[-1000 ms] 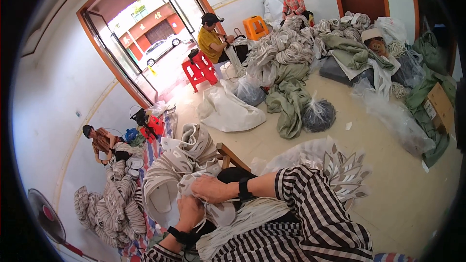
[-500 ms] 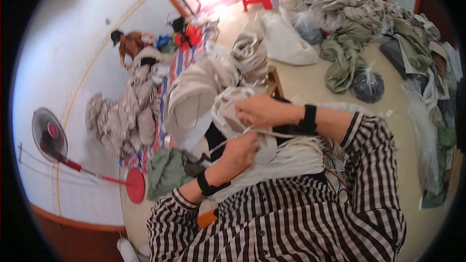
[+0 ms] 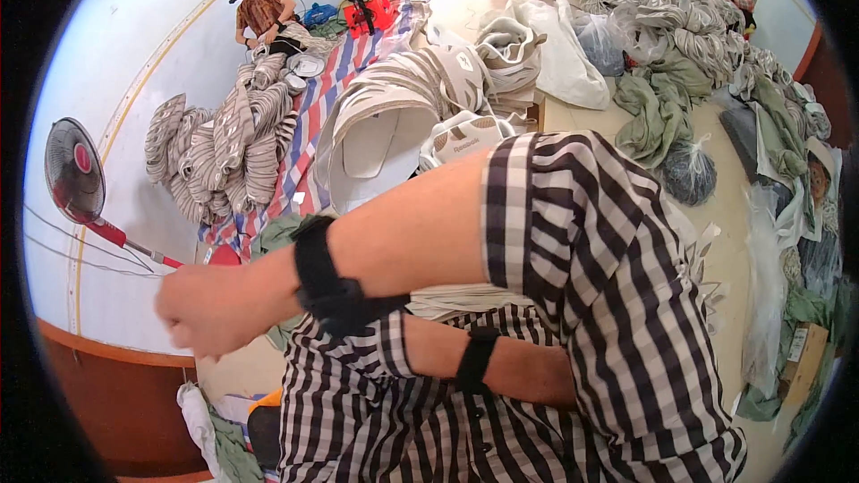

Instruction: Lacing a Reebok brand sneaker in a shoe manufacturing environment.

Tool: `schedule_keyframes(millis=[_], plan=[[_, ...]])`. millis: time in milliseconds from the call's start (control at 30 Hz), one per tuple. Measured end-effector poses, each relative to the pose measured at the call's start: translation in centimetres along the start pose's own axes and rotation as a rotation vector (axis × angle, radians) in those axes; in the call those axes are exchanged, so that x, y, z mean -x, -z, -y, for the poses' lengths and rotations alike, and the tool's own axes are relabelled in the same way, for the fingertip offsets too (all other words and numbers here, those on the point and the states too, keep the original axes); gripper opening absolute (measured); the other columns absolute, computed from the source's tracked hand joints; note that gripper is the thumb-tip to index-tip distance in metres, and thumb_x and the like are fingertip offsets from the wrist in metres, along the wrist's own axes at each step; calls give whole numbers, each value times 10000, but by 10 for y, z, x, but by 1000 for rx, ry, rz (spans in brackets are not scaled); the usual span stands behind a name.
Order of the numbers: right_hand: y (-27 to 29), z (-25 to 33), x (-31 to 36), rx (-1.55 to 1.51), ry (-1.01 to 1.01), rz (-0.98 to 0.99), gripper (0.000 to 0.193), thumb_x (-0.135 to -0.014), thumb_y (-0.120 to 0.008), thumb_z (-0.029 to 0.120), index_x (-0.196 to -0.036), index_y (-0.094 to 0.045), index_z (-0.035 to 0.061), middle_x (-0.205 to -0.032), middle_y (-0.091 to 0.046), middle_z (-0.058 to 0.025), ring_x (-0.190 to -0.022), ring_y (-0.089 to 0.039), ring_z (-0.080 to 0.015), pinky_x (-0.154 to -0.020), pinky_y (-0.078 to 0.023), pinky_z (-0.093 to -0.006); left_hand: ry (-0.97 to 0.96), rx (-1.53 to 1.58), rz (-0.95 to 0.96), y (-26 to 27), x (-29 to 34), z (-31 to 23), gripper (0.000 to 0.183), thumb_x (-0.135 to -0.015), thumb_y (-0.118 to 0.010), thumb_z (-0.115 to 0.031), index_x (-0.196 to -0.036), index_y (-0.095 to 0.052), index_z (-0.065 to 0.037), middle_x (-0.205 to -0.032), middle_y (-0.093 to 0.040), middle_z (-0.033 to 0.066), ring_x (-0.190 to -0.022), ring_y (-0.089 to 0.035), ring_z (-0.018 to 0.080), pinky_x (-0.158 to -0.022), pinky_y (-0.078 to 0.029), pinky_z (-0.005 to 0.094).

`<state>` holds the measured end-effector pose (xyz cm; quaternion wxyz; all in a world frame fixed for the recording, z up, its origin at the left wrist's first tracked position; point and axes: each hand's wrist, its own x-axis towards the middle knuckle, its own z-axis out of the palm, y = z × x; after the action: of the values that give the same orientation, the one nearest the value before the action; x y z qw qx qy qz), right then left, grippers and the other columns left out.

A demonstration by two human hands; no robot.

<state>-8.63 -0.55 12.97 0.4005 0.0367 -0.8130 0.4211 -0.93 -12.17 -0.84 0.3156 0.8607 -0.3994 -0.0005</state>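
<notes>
My arms are crossed, the right over the left. My right hand (image 3: 215,309) reaches far to the left, near the fan, with its fingers curled closed; anything in them is hidden. My left forearm runs to the right beneath it, and my left hand (image 3: 546,376) disappears behind the checked right sleeve, its fingers out of sight. A white-and-beige shoe upper (image 3: 465,137) lies just beyond my right forearm. Behind it rests a long nested stack of similar uppers (image 3: 385,94). Whitish laces (image 3: 456,300) lie across my lap, partly covered by my arms.
A standing fan (image 3: 75,168) is at the left wall. Bundled uppers (image 3: 224,148) lie by a striped sheet (image 3: 300,156), where a person (image 3: 264,13) sits. A white sack (image 3: 568,63), green cloth (image 3: 658,107) and a dark bagged bundle (image 3: 689,174) lie at the right.
Both hands were together at the shoe upper, working a lace. My right hand has swung far left and my left hand has gone right under it. The view has also shifted.
</notes>
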Motion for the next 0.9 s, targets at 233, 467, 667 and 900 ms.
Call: schedule_keyframes(millis=[233, 467, 667, 900], plan=[[106, 32, 144, 522, -406, -189, 160, -848, -563, 154, -917, -573, 11, -731, -578, -121, -699, -604, -221, -612, -475, -366, 161, 357, -360, 62, -72, -14, 150, -844, -536, -95, -814, -428, 6, -681, -473, 171, -626, -505, 368, -564, -402, 418], [91, 107, 316, 583, -1005, -513, 183, -933, -540, 169, -914, -576, -9, -762, -630, -98, -667, -579, -151, -605, -470, -318, -32, -10, -1088, 143, -159, 1, 157, -823, -577, -96, -733, -528, 23, -664, -513, 189, -635, -502, 344, -600, -382, 469], [44, 79, 374, 596, -1063, -550, 383, -812, -646, 221, -1094, -554, -22, -944, -645, -225, -887, -627, -353, -776, -484, -427, -21, -847, -594, 267, -157, 116, 227, -703, -690, -225, -785, -621, -26, -720, -604, 96, -695, -606, 246, -617, -484, 378], [58, 84, 390, 689, -1052, -476, 161, -786, -618, 108, -931, -591, 42, -810, -630, -156, -667, -599, -367, -598, -475, -420, 854, -450, -764, 216, 20, 108, 239, -812, -625, -182, -964, -620, 3, -683, -620, 85, -623, -604, 132, -587, -487, 316]])
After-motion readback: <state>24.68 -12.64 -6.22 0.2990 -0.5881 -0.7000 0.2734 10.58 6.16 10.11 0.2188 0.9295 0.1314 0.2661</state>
